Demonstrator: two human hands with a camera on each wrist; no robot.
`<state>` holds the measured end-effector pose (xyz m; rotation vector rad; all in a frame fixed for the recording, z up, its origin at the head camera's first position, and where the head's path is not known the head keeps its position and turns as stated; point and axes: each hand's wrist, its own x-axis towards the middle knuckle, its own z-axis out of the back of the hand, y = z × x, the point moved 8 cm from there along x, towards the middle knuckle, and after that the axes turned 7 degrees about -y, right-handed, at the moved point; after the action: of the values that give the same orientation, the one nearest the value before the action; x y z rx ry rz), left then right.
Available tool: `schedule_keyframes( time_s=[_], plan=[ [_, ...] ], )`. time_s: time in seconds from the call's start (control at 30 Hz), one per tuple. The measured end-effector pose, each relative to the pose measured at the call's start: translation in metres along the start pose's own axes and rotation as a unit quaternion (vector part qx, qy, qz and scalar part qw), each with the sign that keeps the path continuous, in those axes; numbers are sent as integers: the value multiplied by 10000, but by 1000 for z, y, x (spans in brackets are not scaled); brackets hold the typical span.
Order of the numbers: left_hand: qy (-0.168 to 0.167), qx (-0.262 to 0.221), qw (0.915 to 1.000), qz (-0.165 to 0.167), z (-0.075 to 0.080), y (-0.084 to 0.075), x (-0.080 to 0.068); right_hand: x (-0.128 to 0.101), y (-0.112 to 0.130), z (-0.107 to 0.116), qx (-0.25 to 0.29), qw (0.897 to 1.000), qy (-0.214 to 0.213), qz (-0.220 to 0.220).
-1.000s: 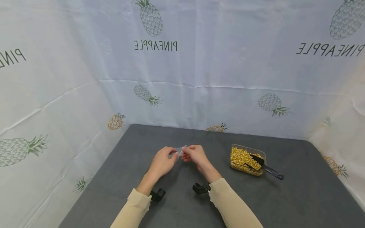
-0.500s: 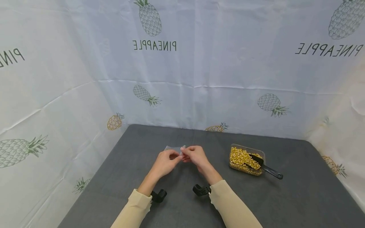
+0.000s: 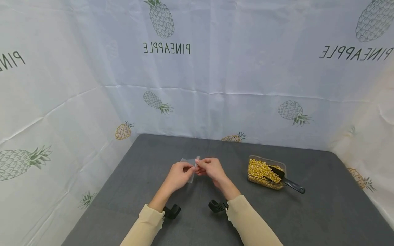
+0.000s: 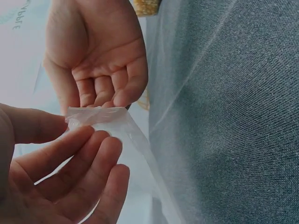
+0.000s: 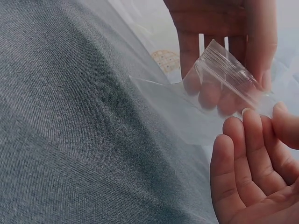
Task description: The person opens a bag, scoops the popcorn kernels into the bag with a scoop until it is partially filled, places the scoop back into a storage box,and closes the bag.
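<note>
A small clear zip-lock bag point(image 3: 191, 179) is held between both hands over the middle of the grey table. My left hand point(image 3: 178, 177) pinches it near the zip edge with thumb and index finger, as the left wrist view shows, while its other fingers curve loosely behind the film. At the opposite side, my right hand point(image 3: 212, 167) grips the bag's edge between thumb and fingertips. In the right wrist view the ridged zip strip of the plastic bag point(image 5: 175, 109) slants between the hands, and its body hangs out to the left, looking flat.
Right of the hands stands a clear plastic container point(image 3: 268, 159) of yellow corn kernels point(image 3: 260, 169). A black scoop point(image 3: 292, 185) lies in it, handle over the right rim. Pineapple-print cloth point(image 3: 197, 112) hangs along the table's back and sides.
My left hand has shifted slightly right and closer to the right hand. The bag has turned between the fingers, its lower part now showing below the hands. The container and scoop stay put.
</note>
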<state>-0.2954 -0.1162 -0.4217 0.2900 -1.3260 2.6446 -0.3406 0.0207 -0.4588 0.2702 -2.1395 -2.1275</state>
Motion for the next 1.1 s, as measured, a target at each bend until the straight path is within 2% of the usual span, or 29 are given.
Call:
schedule_keyframes(
  time_s=[0.13, 0.2, 0.3, 0.53, 0.63, 0.73, 0.9, 1.1],
  plan=[
    [-216, 681, 9962, -489, -1, -9, -1, 0, 1, 0, -46, 10000, -63, -42],
    [-321, 1137, 9902, -748, -2, -14, -3, 0, 1, 1, -90, 9999, -122, -58],
    [-422, 1686, 9800, -965, -4, -19, -4, -1, 2, 1, -146, 9997, -209, -43],
    [-566, 2059, 9705, -1119, -4, -25, -5, -2, 4, 0, -171, 9996, -215, -16],
    [-627, 1948, 9723, -1130, -2, -26, -4, -3, 5, 0, -192, 9997, -178, -15],
    [-589, 1523, 9812, -1027, -1, -24, -2, -3, 5, 1, -200, 9997, -135, -15],
    [-291, 699, 9950, -657, -1, -15, 2, -1, 5, 2, -196, 9998, 11, 45],
    [58, 78, 9992, -381, -2, -11, 3, -1, 5, 3, -148, 9995, 248, 109]
  ],
)
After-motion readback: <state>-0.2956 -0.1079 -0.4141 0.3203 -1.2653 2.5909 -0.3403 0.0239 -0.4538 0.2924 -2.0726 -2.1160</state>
